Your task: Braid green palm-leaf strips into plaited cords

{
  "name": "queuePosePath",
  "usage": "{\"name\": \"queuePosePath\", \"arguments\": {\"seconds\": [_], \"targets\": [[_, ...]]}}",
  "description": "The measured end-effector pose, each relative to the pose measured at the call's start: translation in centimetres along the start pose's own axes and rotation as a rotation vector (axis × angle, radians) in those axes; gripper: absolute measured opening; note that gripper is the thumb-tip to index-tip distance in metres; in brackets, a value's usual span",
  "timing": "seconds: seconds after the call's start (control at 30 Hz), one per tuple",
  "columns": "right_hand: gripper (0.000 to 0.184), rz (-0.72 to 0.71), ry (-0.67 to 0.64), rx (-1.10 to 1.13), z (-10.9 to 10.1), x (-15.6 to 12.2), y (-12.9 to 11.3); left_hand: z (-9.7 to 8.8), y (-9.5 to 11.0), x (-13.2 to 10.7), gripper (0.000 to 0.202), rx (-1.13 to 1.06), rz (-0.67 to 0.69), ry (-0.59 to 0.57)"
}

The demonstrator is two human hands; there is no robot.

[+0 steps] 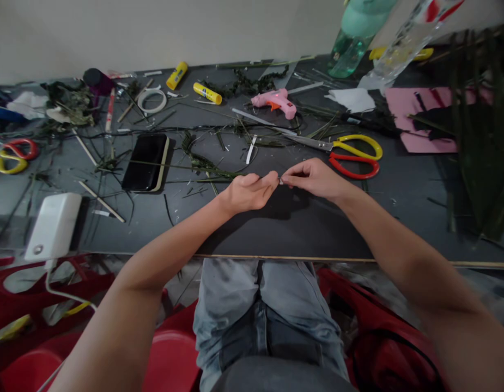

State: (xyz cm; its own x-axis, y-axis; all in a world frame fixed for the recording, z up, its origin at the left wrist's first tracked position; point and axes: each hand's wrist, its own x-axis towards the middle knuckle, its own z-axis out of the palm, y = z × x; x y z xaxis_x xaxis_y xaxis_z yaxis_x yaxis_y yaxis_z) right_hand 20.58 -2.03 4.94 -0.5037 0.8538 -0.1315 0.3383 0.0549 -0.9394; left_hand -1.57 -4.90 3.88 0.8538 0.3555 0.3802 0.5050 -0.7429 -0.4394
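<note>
My left hand (252,190) is closed around a braided strip of dark green leaf (205,165), whose woven part and loose ends stick out to the left above the table. My right hand (313,177) pinches with thumb and forefinger right beside the left fingertips. Between the two hands shows a small pale bit (281,181), too small to name. Scissors (333,148) with one yellow and one red handle lie just beyond my right hand. A black phone (146,162) rests to the left of my left hand.
A pink glue gun (275,102), two yellow glue sticks (207,93) and a tape roll (152,100) lie toward the wall. Bottles (350,51) stand back right, near large leaves (484,136). A white power bank (55,226) sits at the left edge. Leaf scraps litter the grey table (292,234).
</note>
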Motion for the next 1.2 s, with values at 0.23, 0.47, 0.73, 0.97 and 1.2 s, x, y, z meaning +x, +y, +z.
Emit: {"name": "queuePosePath", "arguments": {"seconds": [0.23, 0.47, 0.73, 0.97, 1.2], "targets": [[0.05, 0.025, 0.022, 0.009, 0.1, -0.1, -0.5, 0.8, -0.2, -0.2, 0.042, -0.122, -0.039, -0.128], [0.034, -0.09, 0.241, -0.296, 0.0, -0.2, -0.3, 1.0, -0.7, 0.0, 0.037, -0.284, -0.279, -0.109], [0.023, -0.185, 0.212, -0.345, 0.3, -0.4, 0.0, 1.9, -0.2, -0.4, 0.018, 0.126, -0.199, 0.289], [0.022, -0.224, 0.249, -0.312, 0.0, -0.4, 0.2, 2.6, 0.1, -0.6, 0.021, 0.103, -0.24, 0.297], [0.026, -0.266, 0.171, -0.367, -0.2, -0.4, 0.4, 1.1, -0.1, 0.6, 0.017, 0.205, -0.205, 0.41]]}}
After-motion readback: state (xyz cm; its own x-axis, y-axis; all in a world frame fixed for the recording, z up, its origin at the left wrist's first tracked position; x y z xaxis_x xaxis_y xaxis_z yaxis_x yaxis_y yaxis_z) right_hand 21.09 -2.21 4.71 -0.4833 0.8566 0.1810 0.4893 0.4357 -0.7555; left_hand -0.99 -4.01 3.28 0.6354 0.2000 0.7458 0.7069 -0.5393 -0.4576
